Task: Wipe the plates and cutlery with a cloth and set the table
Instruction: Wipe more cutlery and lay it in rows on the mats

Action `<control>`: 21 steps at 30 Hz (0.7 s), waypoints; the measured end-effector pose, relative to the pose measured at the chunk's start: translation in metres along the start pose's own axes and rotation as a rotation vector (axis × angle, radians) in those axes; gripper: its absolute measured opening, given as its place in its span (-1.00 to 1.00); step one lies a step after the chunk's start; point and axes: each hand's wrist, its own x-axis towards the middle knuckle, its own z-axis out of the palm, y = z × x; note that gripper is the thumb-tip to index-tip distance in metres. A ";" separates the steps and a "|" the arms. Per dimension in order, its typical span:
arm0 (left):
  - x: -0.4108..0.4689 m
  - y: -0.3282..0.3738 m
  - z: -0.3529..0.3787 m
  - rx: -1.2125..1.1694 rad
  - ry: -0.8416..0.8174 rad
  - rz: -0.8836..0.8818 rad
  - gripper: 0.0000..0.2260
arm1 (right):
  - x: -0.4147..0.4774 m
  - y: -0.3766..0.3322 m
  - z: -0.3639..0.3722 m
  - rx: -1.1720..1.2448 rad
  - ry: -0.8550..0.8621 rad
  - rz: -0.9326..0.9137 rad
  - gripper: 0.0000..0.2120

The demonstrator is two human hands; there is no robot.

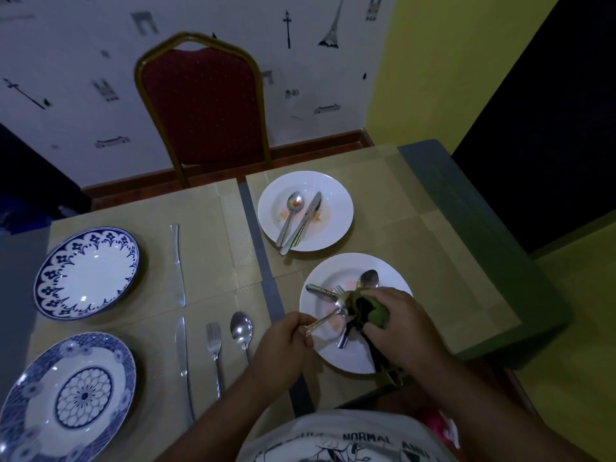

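Left hand (286,340) is pinching the handle of a gold-toned spoon (322,323). The right hand (400,328) is curled tight round a green cloth (375,311) that's bunched up against the spoon's bowl end. Both are over the near white plate (350,356), which sits at the front right of the surface (483,245) and has pinkish smears on it. A fork (330,290) and a second spoon (368,278) lie on that plate too. There's also one more handle (343,338) poking out from under the cloth, no idea what it belongs to.

Just behind it is the far white plate (333,201), smeared orange, with a dirty spoon (291,215) and a knife (305,220) lying side by side in it.

The surface itself is a grey-green top, mostly covered by tan woven placemats (206,235), with a strip of bare top showing between them. On the left mats there's a scalloped blue plate (88,271) at the back with a table knife (178,265) beside it. A floral blue plate (71,395) sits at the front with a long knife (185,361), a clean fork (215,351) and a clean spoon (241,331) lined up to its right.

Room-wise it's pretty dim. A red chair (203,105) with a gold frame is pushed up to the far edge. Behind it is white wallpaper (66,45) printed with Eiffel towers and lamp posts, plus a wooden skirting board. On the right there's a yellow wall (450,61) and a dark opening.
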 end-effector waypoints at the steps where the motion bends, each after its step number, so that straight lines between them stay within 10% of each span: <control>1: 0.000 0.001 0.000 -0.006 -0.012 -0.010 -0.72 | -0.003 -0.005 0.001 0.001 -0.019 -0.055 -0.46; 21: 0.013 0.025 0.014 -0.178 -0.167 -0.360 -0.80 | -0.002 -0.001 -0.007 -0.008 0.080 -0.105 -0.39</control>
